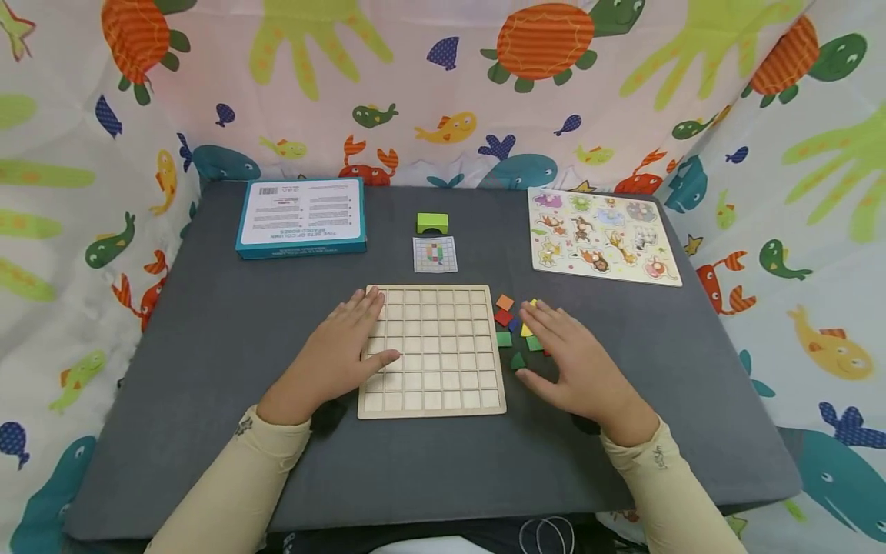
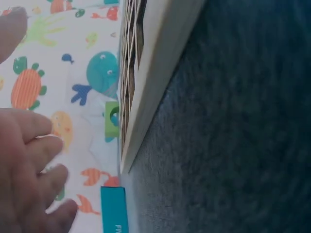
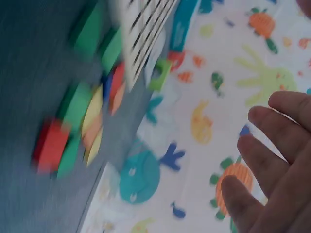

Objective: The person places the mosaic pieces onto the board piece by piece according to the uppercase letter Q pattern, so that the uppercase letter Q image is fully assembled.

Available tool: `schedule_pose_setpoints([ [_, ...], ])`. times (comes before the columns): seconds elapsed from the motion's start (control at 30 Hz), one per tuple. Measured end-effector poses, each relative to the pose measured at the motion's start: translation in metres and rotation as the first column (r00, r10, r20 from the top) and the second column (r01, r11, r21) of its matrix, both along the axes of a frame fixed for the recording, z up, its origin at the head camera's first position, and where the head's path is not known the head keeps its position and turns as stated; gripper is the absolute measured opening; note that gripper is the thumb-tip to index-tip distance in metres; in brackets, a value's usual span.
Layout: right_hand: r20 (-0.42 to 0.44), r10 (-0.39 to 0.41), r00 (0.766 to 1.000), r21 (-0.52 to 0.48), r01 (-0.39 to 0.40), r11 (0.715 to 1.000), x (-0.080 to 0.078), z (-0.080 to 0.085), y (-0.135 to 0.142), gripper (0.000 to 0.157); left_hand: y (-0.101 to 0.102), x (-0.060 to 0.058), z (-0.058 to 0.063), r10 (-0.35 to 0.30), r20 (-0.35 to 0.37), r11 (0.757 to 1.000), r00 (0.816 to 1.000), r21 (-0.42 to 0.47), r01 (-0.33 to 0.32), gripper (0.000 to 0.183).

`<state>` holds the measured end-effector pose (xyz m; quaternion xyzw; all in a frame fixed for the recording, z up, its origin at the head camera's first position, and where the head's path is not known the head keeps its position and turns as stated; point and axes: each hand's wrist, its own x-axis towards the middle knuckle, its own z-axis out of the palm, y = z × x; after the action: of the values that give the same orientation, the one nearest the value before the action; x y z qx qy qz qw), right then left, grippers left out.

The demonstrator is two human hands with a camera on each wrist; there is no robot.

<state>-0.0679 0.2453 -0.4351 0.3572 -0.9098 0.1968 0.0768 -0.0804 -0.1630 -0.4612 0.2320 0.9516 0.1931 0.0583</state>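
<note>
A square wooden grid board (image 1: 432, 350) lies in the middle of the table, its cells bare. My left hand (image 1: 335, 354) is at the board's left side, fingers extended and thumb reaching over the grid. To the right of the board, my right hand (image 1: 581, 369) hovers with spread fingers beside and partly over a group of small coloured blocks. Among them are an orange block (image 1: 504, 302), a red block (image 3: 50, 145) and a green block (image 3: 75, 107). The hand hides some of these pieces in the head view. Neither hand holds anything.
Behind the board lie a pattern card (image 1: 434, 255) and a green arched block (image 1: 432, 224). A teal box (image 1: 302, 218) sits at the back left, an animal puzzle board (image 1: 602, 237) at the back right. Printed cloth (image 1: 415, 92) hangs around the table.
</note>
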Motion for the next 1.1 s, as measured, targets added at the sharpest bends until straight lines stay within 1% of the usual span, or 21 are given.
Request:
schedule_pose_setpoints([
  [0.1,0.028,-0.109,0.994,0.050,0.107,0.993,-0.016,0.003,0.016,0.077,-0.006,-0.004,-0.007,0.018,0.044,1.000,0.999,-0.011,-0.017,0.095],
  [0.2,0.065,-0.215,0.975,0.133,0.205,0.970,-0.035,0.001,0.024,0.068,-0.013,-0.007,-0.012,0.036,0.092,0.999,0.995,-0.011,-0.035,0.092],
  [0.27,0.097,-0.259,0.961,0.193,0.237,0.952,-0.048,-0.002,0.025,0.061,-0.016,-0.009,-0.014,0.048,0.127,0.999,0.991,-0.011,-0.047,0.091],
  [0.33,0.131,-0.283,0.950,0.248,0.245,0.937,-0.059,-0.006,0.026,0.054,-0.018,-0.010,-0.016,0.047,0.165,0.999,0.985,-0.008,-0.046,0.089],
  [0.43,0.179,-0.293,0.939,0.323,0.225,0.919,-0.074,-0.014,0.024,0.044,-0.020,-0.009,-0.015,0.041,0.224,0.999,0.974,-0.005,-0.041,0.087],
  [0.5,0.202,-0.282,0.938,0.353,0.199,0.914,-0.082,-0.018,0.022,0.040,-0.020,-0.008,-0.013,0.040,0.256,0.999,0.966,0.004,-0.043,0.085],
  [0.6,0.225,-0.272,0.936,0.384,0.171,0.907,-0.091,-0.021,0.019,0.037,-0.019,-0.006,-0.009,0.042,0.283,0.999,0.958,0.012,-0.048,0.083],
  [0.7,0.248,-0.276,0.928,0.396,0.163,0.904,-0.099,-0.022,0.014,0.033,-0.020,-0.004,-0.009,0.042,0.291,0.999,0.956,0.000,-0.044,0.083],
  [0.83,0.270,-0.302,0.914,0.406,0.177,0.897,-0.106,-0.022,0.012,0.028,-0.021,-0.004,-0.008,0.037,0.291,0.999,0.956,0.001,-0.039,0.083],
  [0.9,0.272,-0.316,0.909,0.415,0.185,0.891,-0.109,-0.021,0.011,0.028,-0.020,-0.005,-0.007,0.038,0.288,0.999,0.957,0.004,-0.041,0.082],
  [1.03,0.283,-0.338,0.897,0.423,0.200,0.884,-0.113,-0.021,0.011,0.029,-0.020,-0.006,-0.005,0.047,0.275,0.999,0.960,-0.019,-0.044,0.079],
  [1.1,0.297,-0.345,0.890,0.419,0.203,0.885,-0.116,-0.022,0.009,0.031,-0.020,-0.007,-0.004,0.054,0.267,0.998,0.962,-0.033,-0.047,0.077],
])
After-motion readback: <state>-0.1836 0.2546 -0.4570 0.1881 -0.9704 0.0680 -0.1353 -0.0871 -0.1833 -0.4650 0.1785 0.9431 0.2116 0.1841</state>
